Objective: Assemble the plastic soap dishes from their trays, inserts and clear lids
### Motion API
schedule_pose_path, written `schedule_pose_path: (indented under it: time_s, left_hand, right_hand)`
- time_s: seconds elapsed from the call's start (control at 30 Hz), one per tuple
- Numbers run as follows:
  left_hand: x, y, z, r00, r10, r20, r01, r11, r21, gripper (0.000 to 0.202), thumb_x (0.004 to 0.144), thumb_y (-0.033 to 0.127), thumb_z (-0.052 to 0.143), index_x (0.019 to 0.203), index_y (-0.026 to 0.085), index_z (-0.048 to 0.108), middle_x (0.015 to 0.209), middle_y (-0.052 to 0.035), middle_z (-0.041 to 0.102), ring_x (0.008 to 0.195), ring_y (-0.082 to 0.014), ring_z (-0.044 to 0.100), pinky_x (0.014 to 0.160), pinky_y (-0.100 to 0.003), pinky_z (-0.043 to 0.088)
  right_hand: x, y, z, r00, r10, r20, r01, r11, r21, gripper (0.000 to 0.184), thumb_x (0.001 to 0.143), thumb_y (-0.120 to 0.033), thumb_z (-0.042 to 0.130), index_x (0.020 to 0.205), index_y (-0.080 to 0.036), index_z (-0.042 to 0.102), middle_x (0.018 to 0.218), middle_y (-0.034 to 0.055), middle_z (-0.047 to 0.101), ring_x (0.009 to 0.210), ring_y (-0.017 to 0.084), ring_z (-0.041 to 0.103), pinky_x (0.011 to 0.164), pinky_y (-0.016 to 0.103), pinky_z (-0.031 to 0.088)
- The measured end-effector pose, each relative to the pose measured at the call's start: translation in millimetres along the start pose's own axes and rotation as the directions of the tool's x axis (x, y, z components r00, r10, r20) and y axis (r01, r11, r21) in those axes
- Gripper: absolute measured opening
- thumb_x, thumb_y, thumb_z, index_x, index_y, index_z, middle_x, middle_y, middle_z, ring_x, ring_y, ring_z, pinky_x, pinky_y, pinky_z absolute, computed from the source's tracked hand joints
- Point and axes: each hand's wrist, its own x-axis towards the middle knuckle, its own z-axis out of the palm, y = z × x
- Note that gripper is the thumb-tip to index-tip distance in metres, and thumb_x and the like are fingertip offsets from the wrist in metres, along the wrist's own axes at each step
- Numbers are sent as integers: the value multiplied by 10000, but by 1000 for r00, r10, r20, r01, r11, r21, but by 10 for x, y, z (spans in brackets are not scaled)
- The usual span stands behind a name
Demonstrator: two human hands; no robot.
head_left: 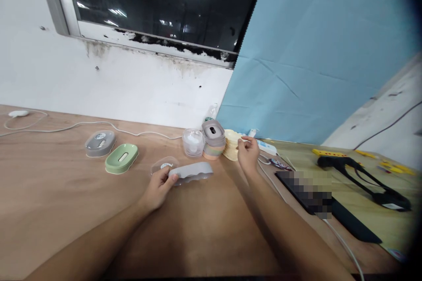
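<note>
My left hand (158, 188) grips one end of a grey soap-dish tray (193, 171) held just above the wooden table (66, 193). A clear lid (164, 164) lies right behind it. My right hand (248, 153) reaches to the pile of cream-coloured inserts (231, 144), with its fingers pinched on the top one. Beside that pile stands a stack of coloured soap-dish bases (213, 139) and a stack of clear lids (193, 142).
A green soap dish (121, 158) and a grey lidded soap dish (100, 143) sit to the left. A white cable (66, 128) runs along the wall. At the right lie a white power strip (267, 146), a black keyboard (329, 204) and black tools (362, 180).
</note>
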Motion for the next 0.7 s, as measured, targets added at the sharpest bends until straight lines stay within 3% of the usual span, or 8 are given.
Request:
schedule_pose_path:
  time_s: [0.1, 0.13, 0.27, 0.37, 0.5, 0.57, 0.63, 0.7]
  left_hand:
    - [19, 20, 21, 989, -147, -35, 140, 979, -148, 469, 862, 616, 427, 799, 169, 554, 703, -32, 592, 606, -160, 573, 468, -239, 441]
    - [27, 39, 25, 981, -185, -54, 172, 968, -184, 504, 862, 639, 400, 836, 165, 570, 674, -29, 599, 561, -160, 580, 442, -242, 445]
    - [67, 115, 6, 945, -280, -170, 239, 945, -225, 583, 843, 697, 371, 841, 156, 590, 511, 14, 554, 368, -130, 500, 334, -228, 379]
    - [106, 138, -44, 923, -319, -216, 273, 937, -216, 589, 822, 718, 392, 683, 167, 548, 415, 41, 464, 318, -105, 416, 303, -211, 288]
    - [154, 126, -96, 916, -321, -240, 255, 929, -269, 571, 816, 703, 429, 611, 174, 502, 395, 55, 410, 335, -92, 387, 335, -206, 260]
    - [163, 112, -113, 918, -306, -253, 241, 936, -258, 578, 851, 686, 367, 655, 169, 536, 423, 45, 444, 347, -101, 402, 350, -215, 286]
    - [157, 105, -136, 933, -223, -282, 181, 969, -167, 554, 887, 634, 341, 779, 157, 603, 552, 7, 569, 419, -119, 473, 407, -235, 363]
    - [140, 111, -168, 957, -54, -284, 69, 997, 40, 449, 896, 553, 411, 895, 164, 636, 769, -40, 659, 602, -149, 570, 553, -268, 452]
  right_hand:
    - [-312, -233, -51, 936, -275, 219, 282, 959, -2, 291, 848, -292, 552, 1118, -188, 527, 757, 11, 617, 591, 134, 576, 533, 252, 474]
    - [-405, -319, -69, 856, -405, 321, 422, 906, 16, 320, 845, -255, 559, 1156, -198, 519, 873, 46, 646, 630, 135, 596, 557, 262, 497]
    - [-624, -668, -122, 300, -798, 522, 843, 478, 246, 487, 797, -102, 589, 1243, -286, 527, 1305, 104, 539, 1004, 208, 627, 775, 364, 556]
    - [-648, -854, -139, 125, -773, 622, 864, 393, 314, 430, 818, -113, 581, 1186, -338, 583, 1357, 48, 521, 1102, 229, 595, 854, 409, 547]
    - [-642, -895, -150, 5, -631, 776, 853, 408, 326, 267, 874, -168, 538, 1047, -341, 644, 1323, -16, 566, 968, 200, 640, 788, 380, 557]
    - [-613, -854, -146, -9, -654, 756, 865, 375, 334, 269, 877, -145, 520, 1029, -325, 650, 1182, 5, 653, 905, 193, 645, 729, 353, 553]
    - [-527, -813, -128, 110, -740, 664, 882, 381, 277, 261, 875, -132, 508, 1023, -290, 652, 1008, 39, 693, 841, 191, 638, 686, 335, 540]
    - [-371, -794, -88, 320, -772, 548, 876, 462, 140, 224, 885, -157, 499, 1017, -250, 655, 924, 61, 679, 821, 196, 622, 697, 337, 528]
